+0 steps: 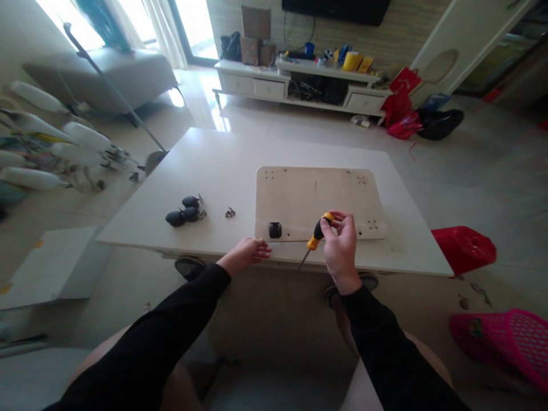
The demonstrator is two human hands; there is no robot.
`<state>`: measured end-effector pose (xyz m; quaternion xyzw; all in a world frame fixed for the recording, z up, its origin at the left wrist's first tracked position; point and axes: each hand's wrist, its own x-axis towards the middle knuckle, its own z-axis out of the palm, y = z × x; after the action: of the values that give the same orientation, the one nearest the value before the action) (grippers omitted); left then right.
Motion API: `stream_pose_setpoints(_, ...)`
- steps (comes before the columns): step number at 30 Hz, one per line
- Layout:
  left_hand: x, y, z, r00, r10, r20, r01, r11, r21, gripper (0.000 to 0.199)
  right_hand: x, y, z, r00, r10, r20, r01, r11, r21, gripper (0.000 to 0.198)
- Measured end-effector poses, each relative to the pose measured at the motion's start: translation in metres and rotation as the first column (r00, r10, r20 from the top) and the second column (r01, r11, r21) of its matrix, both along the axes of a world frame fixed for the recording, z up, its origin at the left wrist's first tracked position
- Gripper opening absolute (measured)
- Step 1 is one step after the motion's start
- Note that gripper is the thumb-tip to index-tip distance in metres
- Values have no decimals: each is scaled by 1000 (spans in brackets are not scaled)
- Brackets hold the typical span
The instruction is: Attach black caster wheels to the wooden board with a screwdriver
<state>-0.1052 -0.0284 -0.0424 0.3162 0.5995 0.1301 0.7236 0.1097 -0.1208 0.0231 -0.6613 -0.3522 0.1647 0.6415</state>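
Observation:
My right hand (340, 242) is closed around the yellow-and-black handle of a screwdriver (319, 230), whose thin metal shaft points down and left past the table's front edge. My left hand (249, 253) lies at the front left corner of a flat beige board (314, 202), its fingers stretched loosely to the right; whether it presses on the board I cannot tell. A black caster wheel (275, 230) sits on that corner of the board. Small holes mark the board's other corners. Left of the board lie a small pile of screws (230, 212) and several loose black caster wheels (189, 213).
The white table (214, 160) carries all of these. A red bin (464, 250) stands beyond its right edge, and a pink basket (509, 342) is nearer me. White cylindrical parts (81, 137) fill the left side. A low TV cabinet (252, 85) is at the back.

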Motion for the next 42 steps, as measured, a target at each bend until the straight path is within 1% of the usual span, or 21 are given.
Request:
stream_pose_setpoints(3,3,3,-4,994,107,-16,-105,991,78,14,-1,1,0,1000,6,-15,-6,1000,-12,29)
stream_pose_setpoints(5,5,8,-5,988,153,-26,-148,981,122,15,-3,1,0,999,28,-26,-29,999,-37,30)
stream_pose_setpoints(9,9,20,-7,979,200,-38,-190,964,185,15,-11,1,-5,983,143,-115,-158,978,-136,36)
stream_pose_setpoints(11,14,24,-8,973,226,-41,-212,953,216,15,-16,1,-8,972,198,-129,-217,963,-158,37)
stream_pose_setpoints(13,18,24,-9,969,242,-38,-227,946,233,17,-19,0,-11,968,218,-127,-237,959,-159,37)
stream_pose_setpoints(17,25,19,-9,979,206,-4,-201,957,209,27,-22,0,-11,967,216,-133,-235,960,-149,47)
stream_pose_setpoints(20,27,17,-9,982,188,21,-189,965,182,27,-23,0,-8,960,233,-154,-255,956,-144,52)
stream_pose_setpoints(22,28,19,-9,977,212,31,-214,960,179,23,-24,0,-5,953,259,-160,-281,950,-136,50)
stream_pose_setpoints(25,29,29,-8,963,266,37,-268,945,187,20,-26,0,-3,952,274,-137,-292,948,-130,49)
stream_pose_setpoints(28,28,43,-7,948,317,34,-317,926,204,21,-27,-1,-1,957,267,-116,-282,950,-134,48)
stream_pose_setpoints(30,29,47,-6,943,333,32,-332,920,207,25,-26,-2,0,958,269,-101,-280,952,-127,45)
stream_pose_setpoints(33,37,41,-7,953,298,51,-302,937,175,31,-22,-3,3,961,267,-75,-274,956,-108,41)
stream_pose_setpoints(37,58,22,-9,969,218,119,-231,967,109,23,-18,-4,8,970,232,-67,-237,969,-75,41)
stream_pose_setpoints(40,72,15,-8,958,227,175,-245,965,90,18,-17,-4,9,974,212,-83,-218,974,-63,42)
stream_pose_setpoints(42,78,15,-8,947,248,203,-268,960,78,21,-17,-5,9,975,206,-86,-211,976,-58,43)
